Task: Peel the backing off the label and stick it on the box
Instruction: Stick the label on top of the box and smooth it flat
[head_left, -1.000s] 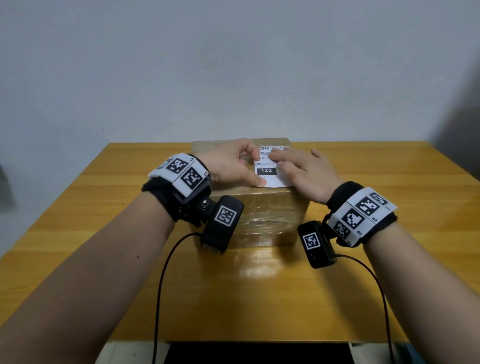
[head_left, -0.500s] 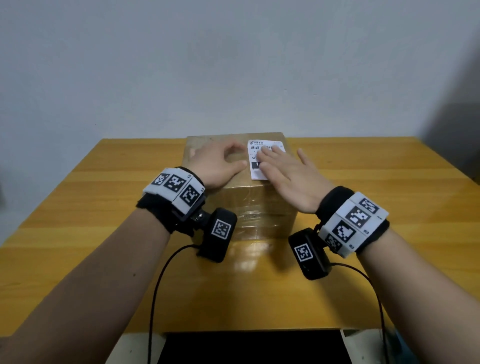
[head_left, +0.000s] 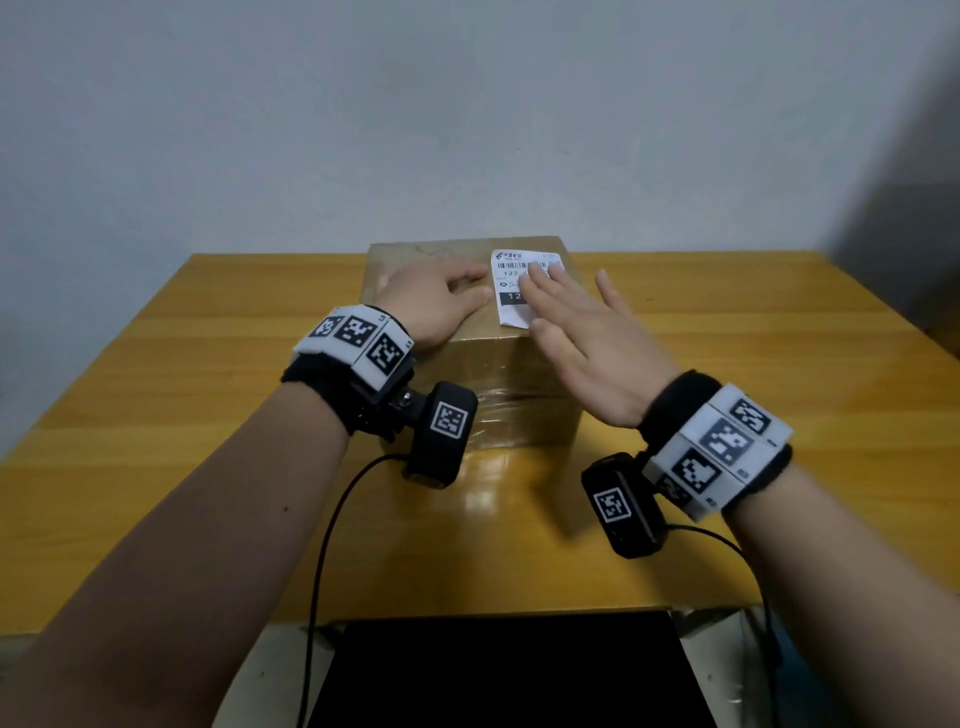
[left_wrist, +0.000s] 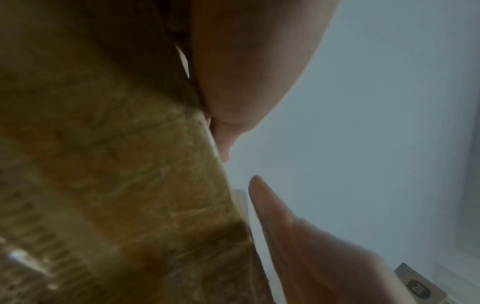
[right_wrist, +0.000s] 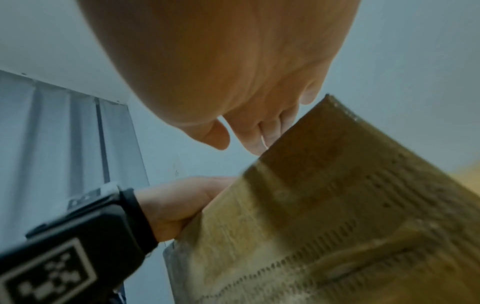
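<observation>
A brown cardboard box (head_left: 415, 254) wrapped in clear tape stands at the middle of the table. A white shipping label (head_left: 511, 262) with a barcode lies flat on the right half of its top. My right hand (head_left: 566, 322) lies over the label with straight, spread fingers (head_left: 540, 280) pressing it down. My left hand (head_left: 431, 301) rests flat on the box top just left of the label, fingers relaxed. In the left wrist view the box side (left_wrist: 116, 185) fills the left of the picture. The right wrist view shows the box (right_wrist: 337, 205) from below my right palm (right_wrist: 221, 61).
The box stands on a yellow wooden table (head_left: 753, 338) against a pale wall (head_left: 467, 104). Black cables (head_left: 322, 545) run from both wrist cameras toward the near edge. A black object (head_left: 509, 670) sits below the table's front edge.
My right hand slid forward over the label with its fingers spreading flat. My left hand let go of the label's edge and flattened on the box top. The head view dipped.
</observation>
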